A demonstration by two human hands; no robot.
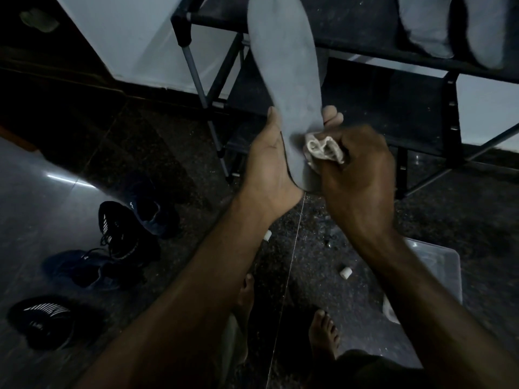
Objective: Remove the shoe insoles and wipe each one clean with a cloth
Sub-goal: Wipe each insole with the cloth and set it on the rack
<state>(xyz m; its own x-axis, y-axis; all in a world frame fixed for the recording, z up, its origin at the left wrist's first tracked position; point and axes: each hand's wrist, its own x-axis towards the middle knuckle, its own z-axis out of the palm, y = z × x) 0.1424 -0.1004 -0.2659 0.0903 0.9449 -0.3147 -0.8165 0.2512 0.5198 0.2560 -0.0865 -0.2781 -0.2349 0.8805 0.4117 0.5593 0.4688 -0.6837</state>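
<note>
On dim speckled floor [323, 248]: shoes [123, 228], rack [393, 108].

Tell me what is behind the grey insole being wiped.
Behind the insole stands a dark shoe rack, its shelves showing on either side. Left hand fingertips poke out past its right edge; the rest is covered.

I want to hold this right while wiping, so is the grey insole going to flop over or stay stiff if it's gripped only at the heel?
Probably stays fairly stiff: the insole stands upright above the left hand, which holds only its heel end, without visible drooping. Likely light, since one hand supports it. It may bend a little where the right hand presses the cloth.
</note>
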